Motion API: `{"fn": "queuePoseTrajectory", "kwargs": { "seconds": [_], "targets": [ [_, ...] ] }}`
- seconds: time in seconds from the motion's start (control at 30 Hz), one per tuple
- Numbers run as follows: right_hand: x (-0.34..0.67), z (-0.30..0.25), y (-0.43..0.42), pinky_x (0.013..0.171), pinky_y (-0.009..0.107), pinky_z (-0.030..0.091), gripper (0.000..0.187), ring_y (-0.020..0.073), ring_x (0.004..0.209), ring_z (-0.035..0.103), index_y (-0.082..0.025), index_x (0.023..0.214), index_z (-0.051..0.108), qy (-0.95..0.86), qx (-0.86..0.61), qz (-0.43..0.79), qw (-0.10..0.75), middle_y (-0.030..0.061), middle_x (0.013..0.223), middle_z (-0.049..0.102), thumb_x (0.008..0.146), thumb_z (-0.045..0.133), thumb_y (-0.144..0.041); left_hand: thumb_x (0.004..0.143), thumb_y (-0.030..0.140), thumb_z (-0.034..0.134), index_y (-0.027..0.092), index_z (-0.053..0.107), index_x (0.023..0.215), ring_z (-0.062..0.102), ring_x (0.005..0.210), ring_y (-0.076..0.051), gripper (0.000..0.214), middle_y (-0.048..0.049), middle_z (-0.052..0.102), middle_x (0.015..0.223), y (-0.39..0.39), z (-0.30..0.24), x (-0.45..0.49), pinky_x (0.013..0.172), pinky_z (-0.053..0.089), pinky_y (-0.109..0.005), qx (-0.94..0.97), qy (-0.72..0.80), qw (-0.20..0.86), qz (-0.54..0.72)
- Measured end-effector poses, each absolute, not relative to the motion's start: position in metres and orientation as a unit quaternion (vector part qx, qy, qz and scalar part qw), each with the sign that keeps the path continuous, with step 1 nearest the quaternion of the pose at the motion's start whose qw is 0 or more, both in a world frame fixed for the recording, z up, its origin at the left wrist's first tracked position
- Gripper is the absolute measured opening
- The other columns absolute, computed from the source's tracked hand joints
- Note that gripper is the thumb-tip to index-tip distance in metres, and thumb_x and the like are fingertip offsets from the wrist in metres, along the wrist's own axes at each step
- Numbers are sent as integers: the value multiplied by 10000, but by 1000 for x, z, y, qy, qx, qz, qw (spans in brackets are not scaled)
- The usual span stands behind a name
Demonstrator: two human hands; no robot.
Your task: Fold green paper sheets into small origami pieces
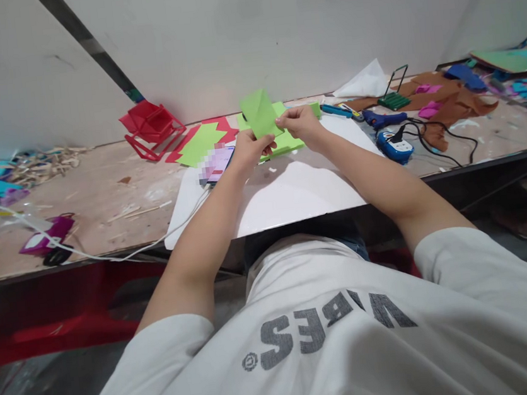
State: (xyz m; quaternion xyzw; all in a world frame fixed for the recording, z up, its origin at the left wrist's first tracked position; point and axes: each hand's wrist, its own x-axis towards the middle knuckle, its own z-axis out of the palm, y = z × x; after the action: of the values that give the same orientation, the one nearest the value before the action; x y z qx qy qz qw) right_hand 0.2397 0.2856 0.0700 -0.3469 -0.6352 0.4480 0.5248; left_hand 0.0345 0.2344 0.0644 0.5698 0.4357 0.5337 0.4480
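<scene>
Both my hands hold a folded piece of light green paper [258, 112] up above the workbench. My left hand [247, 150] pinches its lower left edge, fingers closed. My right hand [300, 123] pinches its right edge between thumb and fingers. Under the hands lie more green sheets [286, 144] on a large white board [292, 194]. A phone [216, 163] with a lit screen lies just left of my left hand.
A small red chair model [151, 129] and red paper lie at the back left. A blue glue gun [383, 120], a blue power strip [395, 146] with black cables, brown and pink scraps sit right. A white cable [84, 256] crosses the wooden bench; wood sticks lie far left.
</scene>
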Motion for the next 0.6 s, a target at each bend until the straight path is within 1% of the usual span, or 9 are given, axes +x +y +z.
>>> {"fn": "queuePoseTrajectory", "kwargs": {
  "seconds": [0.13, 0.2, 0.27, 0.33, 0.4, 0.53, 0.6],
  "targets": [
    [219, 64, 276, 684, 232, 528, 459, 126, 782, 581, -229, 856, 686, -595, -346, 414, 595, -28, 800, 635, 1085, 1035, -418, 951, 258, 1130, 221, 761, 910, 583, 543, -60, 372, 33, 792, 756, 238, 58, 41, 562, 447, -210, 483, 420, 486, 595],
    [207, 58, 271, 752, 240, 594, 480, 136, 839, 640, -240, 881, 667, -577, -343, 422, 610, -21, 850, 662, 1111, 1020, -470, 953, 326, 1158, 236, 761, 935, 586, 562, -64, 408, 25, 818, 816, 238, 52, 48, 559, 460, -215, 448, 411, 517, 602],
    [198, 52, 269, 811, 259, 641, 491, 143, 865, 678, -252, 900, 644, -564, -333, 436, 617, -22, 876, 674, 1133, 1002, -495, 956, 352, 1166, 247, 773, 955, 595, 583, -73, 407, 20, 832, 852, 237, 47, 54, 567, 482, -220, 431, 403, 540, 601],
    [195, 47, 268, 838, 277, 661, 494, 151, 871, 695, -261, 915, 635, -562, -329, 443, 616, -27, 879, 673, 1143, 994, -512, 971, 308, 1146, 247, 780, 953, 590, 590, -75, 372, 24, 810, 835, 236, 43, 59, 569, 475, -218, 428, 393, 546, 604],
    [197, 45, 269, 832, 282, 651, 480, 156, 871, 690, -260, 919, 646, -570, -337, 433, 612, -31, 870, 666, 1145, 994, -501, 986, 242, 1109, 237, 767, 918, 580, 584, -72, 348, 31, 770, 792, 234, 41, 59, 560, 444, -213, 438, 385, 539, 608],
    [208, 48, 279, 865, 285, 611, 385, 151, 892, 663, -235, 904, 679, -571, -366, 402, 615, -31, 857, 650, 1167, 931, -359, 971, 121, 1021, 221, 755, 865, 564, 574, -82, 303, 31, 736, 726, 229, 44, 57, 554, 416, -220, 466, 394, 537, 583],
    [215, 52, 286, 887, 291, 602, 410, 149, 903, 660, -238, 891, 651, -569, -374, 389, 621, -27, 870, 643, 1175, 915, -371, 949, 96, 984, 208, 767, 844, 558, 583, -85, 266, 17, 745, 717, 226, 46, 56, 569, 424, -225, 478, 404, 541, 562]
  ]
}}
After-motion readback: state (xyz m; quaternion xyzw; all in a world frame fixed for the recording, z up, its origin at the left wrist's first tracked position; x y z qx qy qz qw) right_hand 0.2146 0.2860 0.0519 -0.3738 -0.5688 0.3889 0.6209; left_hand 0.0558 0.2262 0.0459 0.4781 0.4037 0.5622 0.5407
